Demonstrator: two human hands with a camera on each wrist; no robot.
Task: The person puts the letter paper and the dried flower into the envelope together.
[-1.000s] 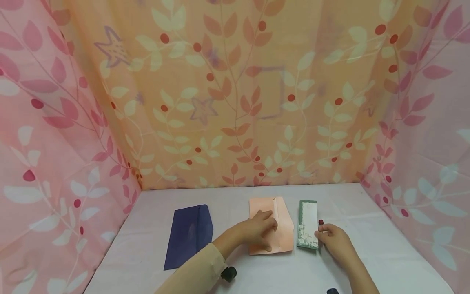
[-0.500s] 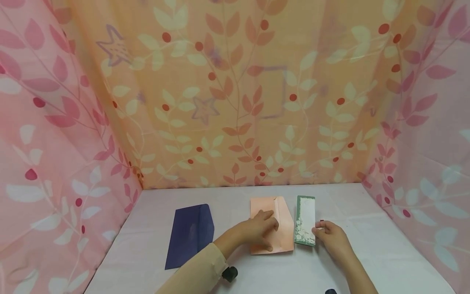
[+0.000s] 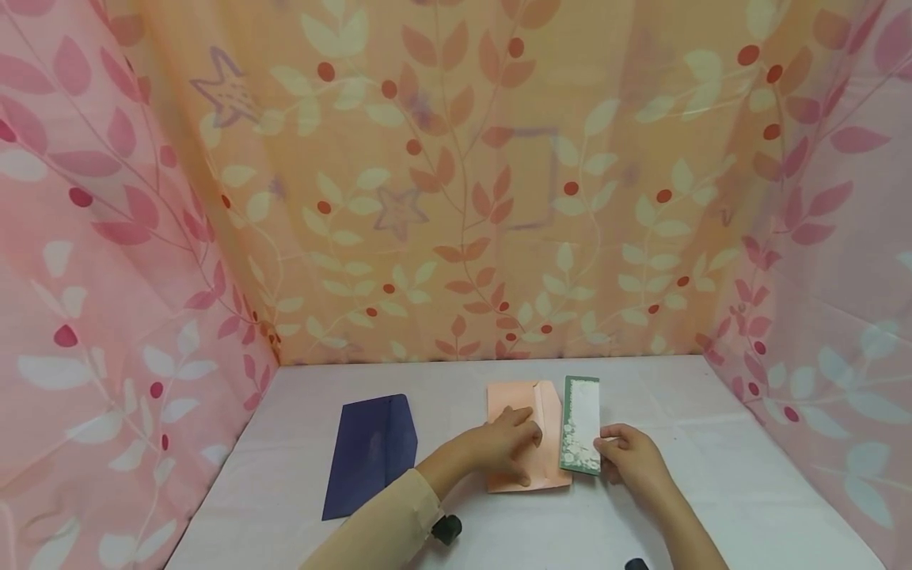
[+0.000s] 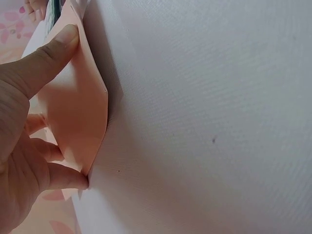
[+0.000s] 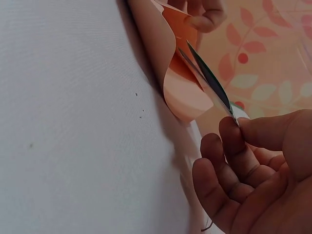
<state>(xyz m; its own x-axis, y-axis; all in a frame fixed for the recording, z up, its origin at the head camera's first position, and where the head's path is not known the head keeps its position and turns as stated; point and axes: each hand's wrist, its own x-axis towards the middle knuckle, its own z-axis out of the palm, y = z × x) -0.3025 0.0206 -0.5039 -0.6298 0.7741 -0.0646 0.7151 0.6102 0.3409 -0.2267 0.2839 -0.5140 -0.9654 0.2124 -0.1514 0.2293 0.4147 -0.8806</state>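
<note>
In the head view a peach envelope (image 3: pixel 552 463) lies on the table, its flap to the right. My left hand (image 3: pixel 502 445) spans it, thumb on the near side and fingers on the far side, squeezing it. The right wrist view shows the envelope (image 5: pixel 189 95) bulging with its mouth gaping. My right hand (image 3: pixel 634 459) pinches the right edge of a green-bordered white card (image 3: pixel 583 423) with printed flowers, between thumb and index finger. The card (image 5: pixel 209 78) appears folded, and its leading edge is at the envelope's mouth. How far in it reaches, I cannot tell.
A dark blue envelope (image 3: pixel 363 459) lies to the left on the white table (image 3: pixel 285 419). Black wrist gear (image 3: pixel 447 529) shows under the left sleeve. Floral curtains (image 3: pixel 456 198) enclose the back and sides.
My right hand has carried the card leftward and slightly away, from beside the peach envelope to over its flap. The left hand has stayed on the envelope.
</note>
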